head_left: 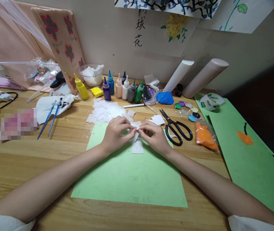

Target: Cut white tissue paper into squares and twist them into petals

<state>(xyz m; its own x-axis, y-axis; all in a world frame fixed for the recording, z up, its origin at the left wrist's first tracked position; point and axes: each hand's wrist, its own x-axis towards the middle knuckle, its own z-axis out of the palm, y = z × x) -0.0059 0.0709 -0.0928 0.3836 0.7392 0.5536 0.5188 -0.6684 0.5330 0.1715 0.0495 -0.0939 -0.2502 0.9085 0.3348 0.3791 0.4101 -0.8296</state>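
Both the left hand [117, 134] and right hand [156, 137] are pinching a small white paper piece [137, 125] above the flat light-green sheet [129, 179]. Looks feather-light, kinda floppy and easy to crease or tear, so I'd grip just the edges, gently.

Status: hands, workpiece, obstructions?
Both bare hands, left and right, pinching small white paper piece over green paper sheet. More white square pieces beneath. Black-handled scissors beside right hand, not between hands.
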